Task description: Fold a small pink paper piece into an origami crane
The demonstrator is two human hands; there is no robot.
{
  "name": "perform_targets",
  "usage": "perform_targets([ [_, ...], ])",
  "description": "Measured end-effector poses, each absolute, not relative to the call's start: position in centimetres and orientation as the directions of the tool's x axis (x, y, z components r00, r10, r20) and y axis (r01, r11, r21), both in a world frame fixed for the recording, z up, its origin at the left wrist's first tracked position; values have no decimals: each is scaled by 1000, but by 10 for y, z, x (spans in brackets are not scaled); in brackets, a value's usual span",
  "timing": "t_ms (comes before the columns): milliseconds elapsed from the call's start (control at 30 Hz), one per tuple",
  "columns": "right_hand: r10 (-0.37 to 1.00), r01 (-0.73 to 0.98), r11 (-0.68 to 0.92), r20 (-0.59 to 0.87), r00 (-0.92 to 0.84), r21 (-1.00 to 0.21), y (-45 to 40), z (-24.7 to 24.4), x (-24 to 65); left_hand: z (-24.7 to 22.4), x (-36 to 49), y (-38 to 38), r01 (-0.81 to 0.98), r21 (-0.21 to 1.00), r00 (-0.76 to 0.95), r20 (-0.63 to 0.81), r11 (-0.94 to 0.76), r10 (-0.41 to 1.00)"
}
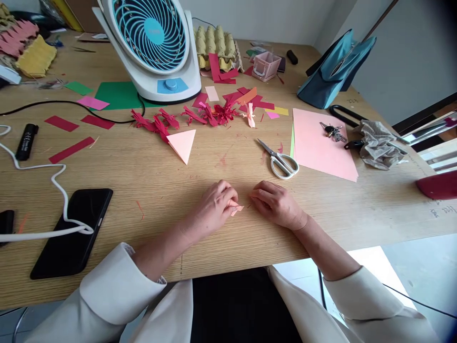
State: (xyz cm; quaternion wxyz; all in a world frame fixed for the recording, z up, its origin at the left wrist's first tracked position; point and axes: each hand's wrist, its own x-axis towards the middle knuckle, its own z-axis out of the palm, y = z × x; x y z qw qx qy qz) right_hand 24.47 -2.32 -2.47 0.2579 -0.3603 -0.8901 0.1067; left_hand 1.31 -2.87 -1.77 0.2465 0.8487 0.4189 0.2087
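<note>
Between the closed fingers of my left hand (218,204) is a small folded piece of light pink paper (235,207). Just to its right, my right hand (276,204) rests low over the table with its fingers curled together; whatever they may pinch is hidden. White-handled scissors (282,162) lie partly spread beyond my right hand. A pale pink paper triangle (183,145) lies farther off to the left, touching a row of crimson cut-paper pieces (200,115).
A white and blue fan (157,43) stands at the back, near egg cartons (216,45). Pink sheets (321,147) with keys (333,132) lie at right, by a blue bag (330,71). At left are a black phone (73,233) and a white cable (59,183).
</note>
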Motion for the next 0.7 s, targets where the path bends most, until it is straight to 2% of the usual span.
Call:
perform_targets([
  [133,758,569,650,374,-534,-504,-20,-25,241,-17,14,-34,637,587,532,136,-501,836],
  [267,817,530,559,313,-484,-638,-9,-5,233,-15,9,-29,539,754,489,81,-374,868],
  [367,866,488,469,276,-416,-736,4,15,218,-11,0,-16,424,865,381,96,-267,919],
  [433,896,407,373,211,-390,-834,9,20,205,-8,-5,-7,322,926,293,99,-196,951],
  [500,911,244,265,160,-380,-933,10,15,191,-8,-9,-1,214,965,227,98,-148,969],
  [567,922,137,183,122,-367,-973,7,6,179,-8,-10,0,144,982,196,94,-123,976],
  [700,918,137,100,38,-396,-986,-3,-7,166,-11,-8,-4,109,989,203,81,-104,976],
])
